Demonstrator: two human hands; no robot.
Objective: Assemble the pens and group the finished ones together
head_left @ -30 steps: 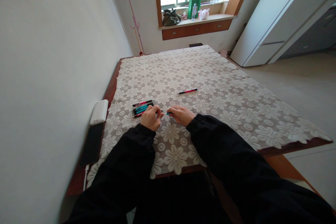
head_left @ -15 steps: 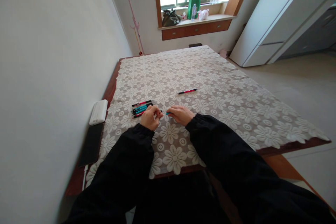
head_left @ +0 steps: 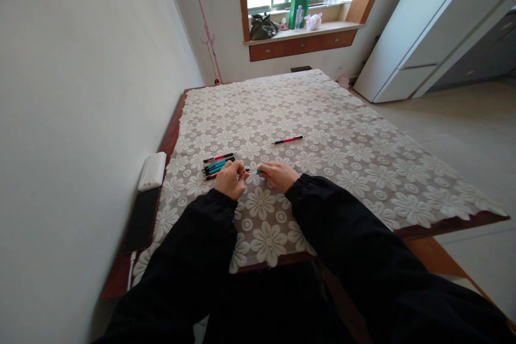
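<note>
Most of the teal pen [head_left: 255,173] is hidden: only a short stretch shows in the gap between the two hands, just above the lace cloth [head_left: 363,156] near the table's near edge, and its ends are covered by fingers, so its tip and cap cannot be made out. The left hand [head_left: 229,178] is curled closed around the pen's left end, knuckles up; the right hand [head_left: 279,175] is pinched narrow on the right end, with its fingertips out of sight under the palm. Both forearms are in black sleeves that fill the near part of the view and cover the table's near edge in the middle. Just left of the left hand lies a small bunch of pens [head_left: 217,164], red and teal, packed so closely that their number is hard to tell; the nearest ones touch or nearly touch the hand. A single red pen [head_left: 288,140] lies alone farther out, well apart from the hands. On the table's bare left edge, against the wall, sit a white box [head_left: 152,171] and, nearer, a dark flat thing [head_left: 141,220] whose kind is unclear. The cloth spreads far and right of the hands with only the red pen on it, and its scalloped right edge hangs at the table's rim.
</note>
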